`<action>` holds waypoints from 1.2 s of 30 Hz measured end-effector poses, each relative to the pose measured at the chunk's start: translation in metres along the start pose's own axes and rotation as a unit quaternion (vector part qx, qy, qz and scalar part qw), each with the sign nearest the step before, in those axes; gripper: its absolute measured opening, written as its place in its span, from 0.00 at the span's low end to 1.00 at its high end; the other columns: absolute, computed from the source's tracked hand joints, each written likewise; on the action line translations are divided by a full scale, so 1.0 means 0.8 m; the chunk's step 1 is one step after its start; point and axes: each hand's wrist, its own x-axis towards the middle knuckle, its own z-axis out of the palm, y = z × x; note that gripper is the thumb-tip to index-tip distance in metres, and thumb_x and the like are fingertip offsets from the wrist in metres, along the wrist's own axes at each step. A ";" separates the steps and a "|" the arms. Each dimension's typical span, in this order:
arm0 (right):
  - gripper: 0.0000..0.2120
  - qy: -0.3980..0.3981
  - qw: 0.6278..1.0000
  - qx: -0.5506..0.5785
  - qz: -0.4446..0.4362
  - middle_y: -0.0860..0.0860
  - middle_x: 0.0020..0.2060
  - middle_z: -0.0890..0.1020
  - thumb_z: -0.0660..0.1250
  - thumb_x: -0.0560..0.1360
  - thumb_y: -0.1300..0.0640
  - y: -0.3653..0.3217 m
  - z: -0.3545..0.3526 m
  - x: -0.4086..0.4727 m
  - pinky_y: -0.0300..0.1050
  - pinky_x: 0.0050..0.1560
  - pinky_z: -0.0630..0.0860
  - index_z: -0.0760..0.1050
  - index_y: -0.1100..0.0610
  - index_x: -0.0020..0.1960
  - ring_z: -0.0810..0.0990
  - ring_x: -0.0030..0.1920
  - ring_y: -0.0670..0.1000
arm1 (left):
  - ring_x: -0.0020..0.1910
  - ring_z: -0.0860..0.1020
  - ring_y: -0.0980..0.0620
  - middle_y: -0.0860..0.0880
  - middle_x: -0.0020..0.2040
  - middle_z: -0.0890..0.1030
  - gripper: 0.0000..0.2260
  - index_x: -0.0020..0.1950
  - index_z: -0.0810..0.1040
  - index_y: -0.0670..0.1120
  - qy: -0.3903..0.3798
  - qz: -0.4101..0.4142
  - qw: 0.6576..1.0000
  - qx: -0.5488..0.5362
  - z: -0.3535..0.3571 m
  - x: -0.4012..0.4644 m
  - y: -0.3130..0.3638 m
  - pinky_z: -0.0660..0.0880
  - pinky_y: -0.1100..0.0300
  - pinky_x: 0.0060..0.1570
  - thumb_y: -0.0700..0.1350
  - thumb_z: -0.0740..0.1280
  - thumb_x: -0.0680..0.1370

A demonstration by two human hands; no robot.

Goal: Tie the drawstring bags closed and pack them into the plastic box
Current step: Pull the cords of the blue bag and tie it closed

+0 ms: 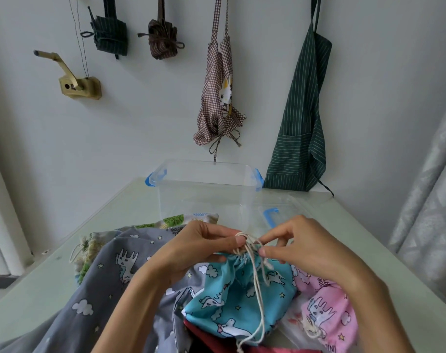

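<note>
Pale green tabletop [51, 263] is being used as the work surface, set against a white wall. White cotton drawstring cord [252, 261] is being pinched at the gathered mouth of a blue unicorn-print fabric bag [232, 296] by the left hand [191, 248] and the right hand [303, 248], fingertips closed on the cord from either side. Grey star-print bag [102, 276] and pink unicorn-print bag [326, 309] are lying beside it. Clear plastic box with blue latches [204, 189] is standing open just beyond the hands.
</note>
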 end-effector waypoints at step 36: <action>0.14 0.036 0.988 0.078 -0.132 0.46 0.48 0.83 0.67 0.75 0.61 -0.045 -0.006 0.081 0.39 0.50 0.78 0.77 0.50 0.59 0.82 0.47 0.40 | 0.44 0.78 0.61 0.54 0.42 0.83 0.08 0.45 0.84 0.49 -0.103 -0.036 0.994 0.021 0.002 0.006 -0.014 0.78 0.66 0.45 0.45 0.65 0.78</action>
